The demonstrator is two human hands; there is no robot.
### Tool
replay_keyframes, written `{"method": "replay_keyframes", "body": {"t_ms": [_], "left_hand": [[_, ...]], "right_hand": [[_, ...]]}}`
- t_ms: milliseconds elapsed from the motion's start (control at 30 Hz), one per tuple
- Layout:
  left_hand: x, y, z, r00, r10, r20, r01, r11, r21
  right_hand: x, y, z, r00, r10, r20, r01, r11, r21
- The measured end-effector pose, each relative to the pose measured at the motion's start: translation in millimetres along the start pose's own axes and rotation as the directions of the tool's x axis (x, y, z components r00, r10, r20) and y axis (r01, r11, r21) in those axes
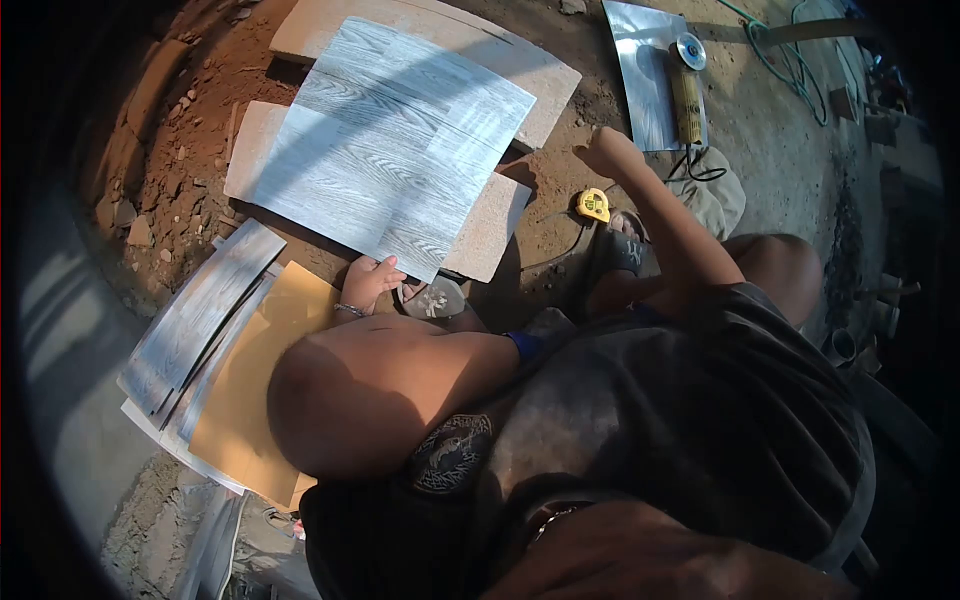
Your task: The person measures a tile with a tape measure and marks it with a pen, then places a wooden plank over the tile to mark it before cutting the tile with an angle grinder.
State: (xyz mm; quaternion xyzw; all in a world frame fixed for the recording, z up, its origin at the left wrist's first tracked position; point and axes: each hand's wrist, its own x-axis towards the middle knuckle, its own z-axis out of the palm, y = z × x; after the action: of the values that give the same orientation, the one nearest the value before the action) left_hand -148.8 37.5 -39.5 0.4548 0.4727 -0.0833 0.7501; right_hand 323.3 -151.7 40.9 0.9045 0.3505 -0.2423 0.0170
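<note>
A grey wood-grain tile (400, 150) lies flat across pale stone slabs (490, 230) in front of me. My left hand (370, 283), with a bracelet at the wrist, grips the tile's near edge. Its thumb is on top and the other fingers are mostly hidden. To the right of the tile, my right hand (610, 155) is raised and closed. Whatever it may hold is too small to make out. A yellow tape measure (593, 205) is on the ground just below that hand, close to my sandalled foot (628, 250).
An angle grinder (687, 95) rests on a shiny sheet (640, 75) at upper right, beside a pale cloth (715, 190). Stacked wood-grain tiles (205, 310) and a tan board (265, 370) stand at my left. Beyond are reddish rubble (170, 150) and a green hose (795, 65).
</note>
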Motion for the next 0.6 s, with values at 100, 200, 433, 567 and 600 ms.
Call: {"method": "replay_keyframes", "body": {"t_ms": [100,200,433,567,600], "left_hand": [[-3.5,-6.4,11.2,0.998,0.040,-0.040,-0.041,0.999,-0.026],[-4.7,-5.9,27.4,0.999,0.011,-0.043,-0.013,0.998,-0.056],[-6.9,-8.7,32.9,0.999,-0.044,-0.007,0.043,0.991,-0.127],[-16.3,-17.6,35.8,0.993,-0.070,-0.090,0.059,0.991,-0.124],[-16.7,-16.9,34.3,0.991,-0.061,-0.122,0.044,0.989,-0.140]], "right_hand": [[30.5,47.3,-28.3,0.977,0.206,-0.061,-0.197,0.971,0.135],[60.2,105.1,-53.3,0.835,0.396,-0.381,-0.340,0.917,0.208],[143.6,206.0,-57.1,0.746,0.592,-0.305,-0.593,0.799,0.101],[164.4,232.9,-35.0,0.794,0.593,-0.130,-0.549,0.793,0.266],[161.9,227.5,-34.5,0.785,0.586,-0.200,-0.529,0.803,0.276]]}}
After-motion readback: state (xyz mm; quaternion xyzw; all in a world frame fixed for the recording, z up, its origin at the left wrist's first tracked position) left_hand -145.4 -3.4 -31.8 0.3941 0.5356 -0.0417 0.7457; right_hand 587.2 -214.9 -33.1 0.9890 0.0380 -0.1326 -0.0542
